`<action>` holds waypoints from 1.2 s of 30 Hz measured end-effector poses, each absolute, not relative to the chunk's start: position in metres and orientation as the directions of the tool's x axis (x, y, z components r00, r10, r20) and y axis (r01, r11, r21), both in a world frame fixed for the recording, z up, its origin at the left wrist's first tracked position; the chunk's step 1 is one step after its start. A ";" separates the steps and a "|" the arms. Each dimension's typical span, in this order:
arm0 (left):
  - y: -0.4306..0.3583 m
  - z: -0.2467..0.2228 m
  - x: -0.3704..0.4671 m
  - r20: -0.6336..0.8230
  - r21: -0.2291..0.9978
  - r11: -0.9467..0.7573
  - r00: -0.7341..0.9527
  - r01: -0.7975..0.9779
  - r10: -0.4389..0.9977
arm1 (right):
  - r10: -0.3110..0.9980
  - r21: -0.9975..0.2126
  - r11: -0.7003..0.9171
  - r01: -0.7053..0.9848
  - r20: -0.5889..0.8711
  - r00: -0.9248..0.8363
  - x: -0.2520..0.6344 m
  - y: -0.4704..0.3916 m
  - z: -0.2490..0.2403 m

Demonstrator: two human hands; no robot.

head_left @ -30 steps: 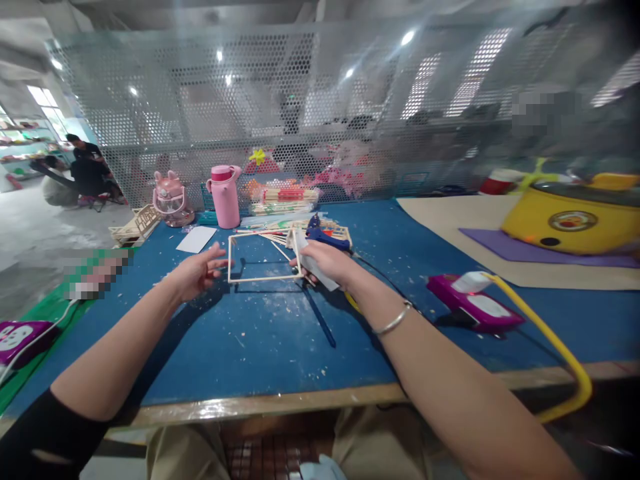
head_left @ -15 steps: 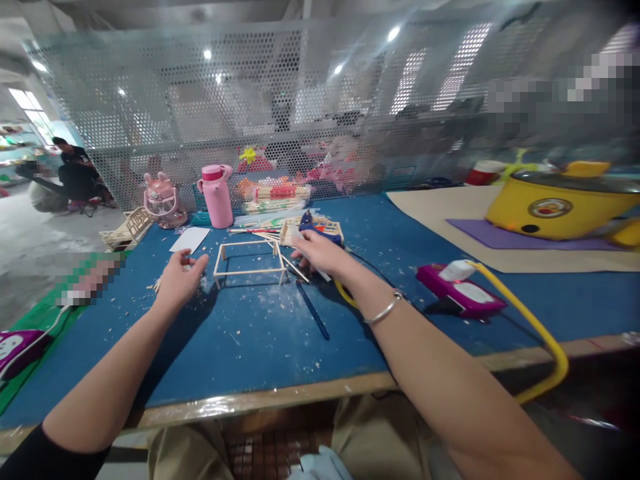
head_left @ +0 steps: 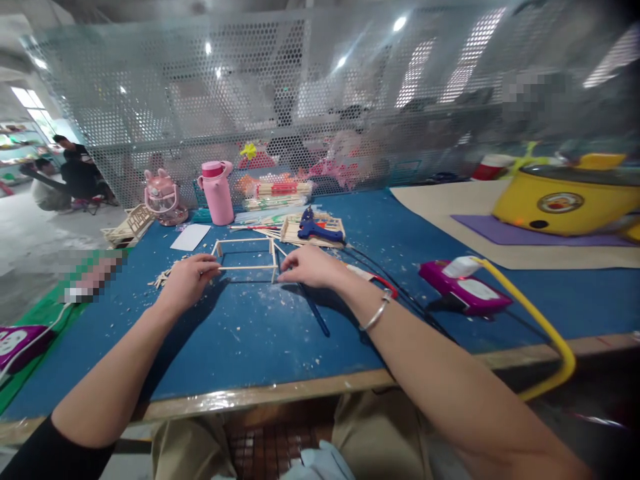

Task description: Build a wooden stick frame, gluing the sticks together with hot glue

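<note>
A small frame of thin wooden sticks [head_left: 247,268], rectangular with short upright legs, stands on the blue tabletop between my hands. My left hand [head_left: 190,283] pinches its left front corner between thumb and fingers. At its right front leg, my right hand [head_left: 313,267] has its fingers curled in and closed, the fingertips on the leg. Behind my right hand, a blue glue gun [head_left: 320,231] rests on a flat wooden stick piece [head_left: 290,232]. A dark blue pen [head_left: 317,315] lies just in front of that hand, and a red-and-white tool [head_left: 387,287] is partly hidden by my wrist.
Loose sticks and scraps [head_left: 163,277] and white paper [head_left: 191,237] lie to the left. Behind stand a pink bottle [head_left: 218,197], a clear pink jug [head_left: 165,200] and bundled sticks [head_left: 280,190]. A purple power socket [head_left: 465,290] with yellow cable [head_left: 543,320] and a yellow pot [head_left: 565,200] are right.
My right hand has come away from beside the glue gun, down to the frame's right leg. My left hand has moved right onto the frame's corner. The frame has shifted slightly left.
</note>
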State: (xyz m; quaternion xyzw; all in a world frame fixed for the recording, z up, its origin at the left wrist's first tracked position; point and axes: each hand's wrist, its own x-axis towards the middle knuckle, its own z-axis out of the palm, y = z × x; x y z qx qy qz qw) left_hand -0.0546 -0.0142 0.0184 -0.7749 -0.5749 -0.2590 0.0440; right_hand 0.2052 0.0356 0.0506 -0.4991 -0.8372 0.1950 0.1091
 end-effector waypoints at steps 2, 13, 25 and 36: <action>-0.014 0.019 -0.056 0.438 0.224 -0.346 0.223 0.911 0.871 | 0.862 -0.464 0.441 0.768 -0.021 -0.507 0.195 0.033 0.042; -0.012 0.020 -0.058 0.412 0.241 -0.345 0.226 0.907 0.883 | 0.876 -0.338 0.470 0.815 0.066 -0.478 0.188 0.031 0.037; -0.012 0.018 -0.056 0.412 0.252 -0.346 0.223 0.904 0.883 | 0.883 -0.407 0.455 0.792 0.091 -0.460 0.189 0.035 0.029; -0.011 0.037 -0.005 0.580 0.080 -0.505 0.372 0.859 0.725 | 0.927 -0.709 0.358 0.607 0.192 -0.322 0.221 0.055 0.051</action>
